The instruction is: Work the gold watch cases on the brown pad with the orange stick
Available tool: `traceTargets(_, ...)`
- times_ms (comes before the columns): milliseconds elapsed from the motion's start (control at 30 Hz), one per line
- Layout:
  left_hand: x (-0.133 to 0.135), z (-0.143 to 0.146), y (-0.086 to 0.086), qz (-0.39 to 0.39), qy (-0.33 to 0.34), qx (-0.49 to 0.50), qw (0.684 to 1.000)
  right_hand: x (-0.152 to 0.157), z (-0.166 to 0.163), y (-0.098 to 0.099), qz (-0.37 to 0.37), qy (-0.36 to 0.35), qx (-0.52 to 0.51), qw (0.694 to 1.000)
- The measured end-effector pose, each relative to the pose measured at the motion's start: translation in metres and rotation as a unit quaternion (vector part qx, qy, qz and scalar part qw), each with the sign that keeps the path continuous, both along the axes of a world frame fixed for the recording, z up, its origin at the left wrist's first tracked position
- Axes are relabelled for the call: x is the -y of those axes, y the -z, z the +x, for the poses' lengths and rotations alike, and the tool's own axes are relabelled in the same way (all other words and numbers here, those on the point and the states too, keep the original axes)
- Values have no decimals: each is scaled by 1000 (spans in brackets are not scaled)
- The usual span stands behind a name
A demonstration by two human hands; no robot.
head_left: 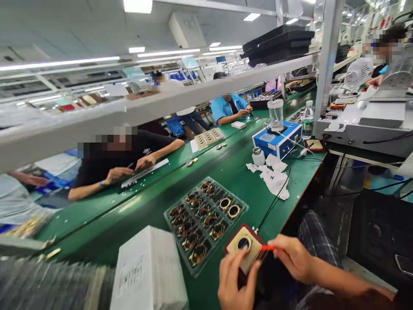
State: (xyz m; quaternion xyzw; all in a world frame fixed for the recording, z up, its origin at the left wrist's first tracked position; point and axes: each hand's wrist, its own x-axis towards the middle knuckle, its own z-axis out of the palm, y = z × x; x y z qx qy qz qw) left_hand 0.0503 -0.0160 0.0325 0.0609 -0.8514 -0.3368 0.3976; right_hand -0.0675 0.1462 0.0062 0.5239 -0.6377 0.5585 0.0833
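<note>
Left hand [232,280] fingers grip tan jig pad [247,248] with one watch case [244,243], at desk [245,172] edge. Right hand [292,258] pinches red tool [267,247]. Blister tray [205,217]: most pockets filled, a few vacant.

From where I watch, my left hand [234,280] comes up from the bottom edge bare: no glove, no ring, no watch that I can see, with short plain nails on the thumb and fingers. My right hand [292,258] is bare as well, and the forearm behind it runs uncovered to the frame's lower right corner, so no sleeve reaches the wrist. Below the forearm I see my lap in checked cloth, a dark and grey plaid [314,234], creased in soft folds over the knee.
</note>
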Motion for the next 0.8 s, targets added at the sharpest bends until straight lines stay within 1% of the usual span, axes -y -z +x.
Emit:
traceTargets(33,3,-6,3,-61,-62,-19,996,-7,-7,-13,16,25,-17,999)
traceTargets(67,4,-12,6,-84,-116,-20,989,-13,-13,-23,46,52,-39,997)
traceTargets(100,4,-16,8,-91,-141,-4,986,-18,-19,-32,86,70,-68,992)
traceTargets(133,3,-18,9,-81,-148,19,985,-22,-24,-39,126,80,-99,984)
traceTargets(167,1,-20,9,-68,-147,35,986,-24,-28,-43,161,80,-130,975)
traceTargets(233,-2,-20,9,-38,-136,48,989,-27,-33,-48,212,56,-175,960)
traceTargets(333,-4,-16,7,-5,-113,45,993,-26,-38,-50,255,24,-210,944)
traceTargets(433,-2,-13,6,15,-95,44,994,-22,-40,-54,267,39,-244,931)
traceTargets(500,-1,-13,7,14,-90,49,995,-20,-39,-59,266,58,-267,924)
traceTargets(667,-4,-15,5,-25,-81,82,993,-16,-32,-73,278,91,-315,903)
traceTargets(800,-5,-16,3,-45,-93,93,990,-11,-29,-80,293,101,-348,885)
